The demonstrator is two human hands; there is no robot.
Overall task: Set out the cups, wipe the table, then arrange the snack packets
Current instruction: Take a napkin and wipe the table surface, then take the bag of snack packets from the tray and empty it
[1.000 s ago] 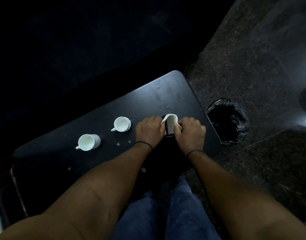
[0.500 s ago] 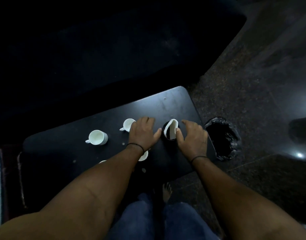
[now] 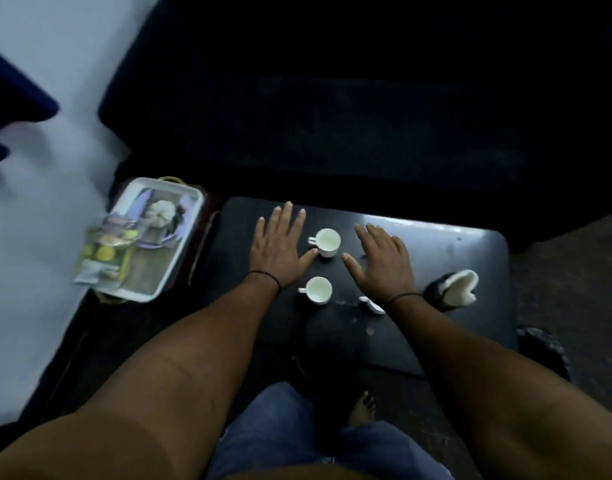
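Note:
Two white cups stand on the black table: the far cup and the near cup. A third white cup peeks out from under my right wrist. My left hand hovers open just left of the far cup, thumb close to it. On that cup's right side, my right hand is spread open and holds nothing. A dark holder with a white cloth stands at the table's right. Snack packets lie in a white tray to the left.
A dark sofa fills the background behind the table. The tray rests on a low stand beside the table's left end. A black-lined bin shows at the right edge. My knee in jeans and a bare foot are below the table.
Both hands let go of the cloth holder and moved left to either side of the far cup. The view swung left, bringing the tray with packets into sight.

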